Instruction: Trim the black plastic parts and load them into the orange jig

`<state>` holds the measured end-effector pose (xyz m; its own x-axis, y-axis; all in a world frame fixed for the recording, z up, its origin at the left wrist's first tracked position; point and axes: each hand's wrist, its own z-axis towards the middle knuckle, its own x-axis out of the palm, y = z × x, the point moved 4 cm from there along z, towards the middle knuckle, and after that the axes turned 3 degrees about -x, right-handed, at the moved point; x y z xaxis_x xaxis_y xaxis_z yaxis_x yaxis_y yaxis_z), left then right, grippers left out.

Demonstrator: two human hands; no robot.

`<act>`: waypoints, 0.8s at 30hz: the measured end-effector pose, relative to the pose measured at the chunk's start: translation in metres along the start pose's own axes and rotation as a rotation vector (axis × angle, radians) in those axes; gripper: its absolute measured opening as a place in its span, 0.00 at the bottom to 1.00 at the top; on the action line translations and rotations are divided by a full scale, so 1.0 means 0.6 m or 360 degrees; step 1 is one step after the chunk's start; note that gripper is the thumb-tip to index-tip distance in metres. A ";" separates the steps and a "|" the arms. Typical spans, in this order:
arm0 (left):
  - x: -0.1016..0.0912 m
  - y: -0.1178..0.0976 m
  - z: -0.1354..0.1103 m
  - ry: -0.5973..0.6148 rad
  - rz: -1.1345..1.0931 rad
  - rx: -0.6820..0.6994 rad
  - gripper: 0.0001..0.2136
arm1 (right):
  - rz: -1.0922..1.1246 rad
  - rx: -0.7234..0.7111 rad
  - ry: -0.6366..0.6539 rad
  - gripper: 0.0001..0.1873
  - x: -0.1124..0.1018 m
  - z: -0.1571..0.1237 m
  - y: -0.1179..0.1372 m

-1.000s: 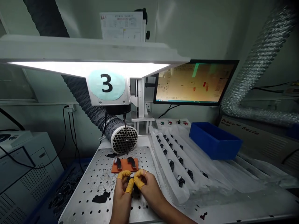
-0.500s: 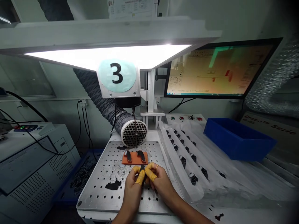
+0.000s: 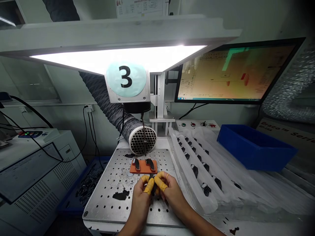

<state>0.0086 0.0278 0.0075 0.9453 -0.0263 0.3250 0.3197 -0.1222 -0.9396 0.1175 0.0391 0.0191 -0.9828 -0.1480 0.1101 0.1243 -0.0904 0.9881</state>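
Lengthwise, black piece (image 3: 154, 190) points roughly forward, pinched by left hand (image 3: 141, 194) and right hand (image 3: 169, 188).

The person's left hand (image 3: 140, 196) and right hand (image 3: 169, 190) meet over a plate (image 3: 111, 213), a small part (image 3: 154, 189) between them. Behind, on the plate, a block (image 3: 143, 168) bearing two pieces (image 3: 150, 164) — then a duct mouth (image 3: 137, 141). Right: a tray (image 3: 209, 204) of parts (image 3: 206, 189), then a bin (image 3: 256, 157). Left, lower: a tub (image 3: 70, 207) of scraps (image 3: 90, 183) — then a machine (image 3: 55, 170).

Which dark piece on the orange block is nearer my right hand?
The rightmost piece, nearer your right hand; the other piece sits farther left on the block.
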 end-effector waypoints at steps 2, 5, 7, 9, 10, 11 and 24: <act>0.001 0.000 0.001 0.0027 -0.0019 -0.0008 0.07 | 0.0007 -0.0002 0.0006 0.16 0.001 0.000 0.001; 0.002 0.001 0.003 0.0059 0.0036 0.0014 0.08 | 0.0027 0.0002 -0.0019 0.16 -0.001 0.001 0.000; 0.000 0.002 0.004 0.0043 0.0108 0.0024 0.08 | 0.0065 -0.0004 -0.0039 0.17 -0.003 0.001 0.000; -0.002 0.003 0.004 0.0024 0.0147 0.0006 0.08 | 0.0105 -0.0007 -0.0062 0.18 -0.004 0.002 0.001; -0.002 0.004 0.004 0.0018 0.0147 -0.0011 0.08 | 0.0118 -0.0004 -0.0074 0.18 -0.005 0.002 0.001; -0.003 0.004 0.005 0.0013 0.0137 -0.0032 0.08 | 0.0126 0.0000 -0.0087 0.18 -0.006 0.001 0.001; -0.007 0.017 0.006 -0.0019 0.0084 -0.0102 0.16 | 0.0187 0.0021 -0.0107 0.17 -0.007 -0.001 0.004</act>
<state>0.0079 0.0302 -0.0037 0.9616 -0.0225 0.2737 0.2651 -0.1843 -0.9464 0.1220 0.0389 0.0210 -0.9686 -0.0903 0.2316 0.2376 -0.0632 0.9693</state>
